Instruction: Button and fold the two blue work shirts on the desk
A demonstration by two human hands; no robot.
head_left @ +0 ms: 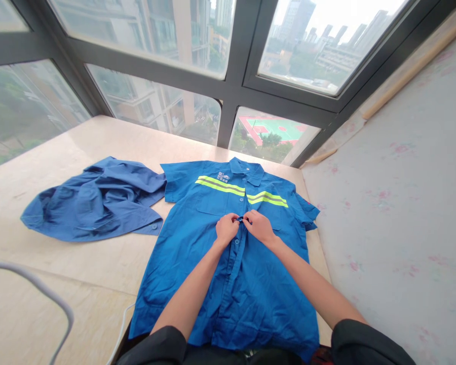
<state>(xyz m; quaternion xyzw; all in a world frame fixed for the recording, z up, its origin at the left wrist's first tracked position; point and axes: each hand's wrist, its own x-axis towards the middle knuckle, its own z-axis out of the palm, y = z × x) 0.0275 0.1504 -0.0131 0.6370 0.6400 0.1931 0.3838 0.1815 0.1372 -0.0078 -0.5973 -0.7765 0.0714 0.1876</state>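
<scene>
A blue short-sleeved work shirt (197,238) lies spread out front side up, its collar toward the window. Yellow-green reflective strips cross its chest, and a white print sits above the one on the left. My left hand (227,228) and my right hand (259,226) meet at the front placket, just below the strips. Both pinch the placket's edges, lifted a little off the shirt; the button between the fingertips is mostly hidden. Other buttons show above and below, one of them (236,242) just under my hands.
Left of the shirt lies a crumpled darker blue garment (99,203), touching its sleeve. Both rest on a pale wooden surface (99,134). A grey-white curved tube (57,299) and a white cable (122,324) are at lower left. Windows (237,96) stand behind; a flowered wall (395,218) bounds the right.
</scene>
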